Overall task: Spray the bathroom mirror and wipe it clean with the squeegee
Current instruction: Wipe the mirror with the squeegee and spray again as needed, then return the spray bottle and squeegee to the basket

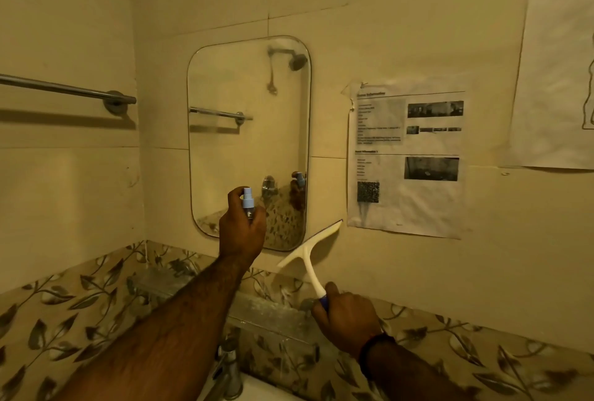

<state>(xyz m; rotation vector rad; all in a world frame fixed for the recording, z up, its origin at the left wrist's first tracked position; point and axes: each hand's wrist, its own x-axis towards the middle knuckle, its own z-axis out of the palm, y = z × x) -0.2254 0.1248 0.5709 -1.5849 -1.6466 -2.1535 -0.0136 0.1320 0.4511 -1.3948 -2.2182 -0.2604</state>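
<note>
A: What are you facing, biggest thing first?

B: You face the tiled wall [385, 15], cream above and leaf-patterned in a band along the bottom. On it hangs the mirror [249, 130], a tall pane with rounded corners; take that as your landmark. In its glass you can see a reflected shower head and a towel rail.

A: And around the mirror?

B: To its right, a printed sheet [408, 159] with text, photos and a square code is stuck to the wall. Further right and higher hangs a second paper [556, 79], cut off by the frame edge. Left of the mirror, on the side wall, a chrome towel bar [69, 90] is mounted. Below the mirror runs a clear shelf [257, 307], and lower still is a chrome tap [229, 368].

A: Your hands?

B: Your left hand [241, 230] is raised in front of the mirror's lower left corner, fingers wrapped round a small spray bottle [248, 201] with a pale blue nozzle that points at the glass. Your right hand [347, 320], below the mirror's lower right corner, grips the blue end of the squeegee [310, 253] handle. The white blade slants up to the right, just beside the mirror's lower right edge; whether it touches the wall, you cannot tell.
</note>
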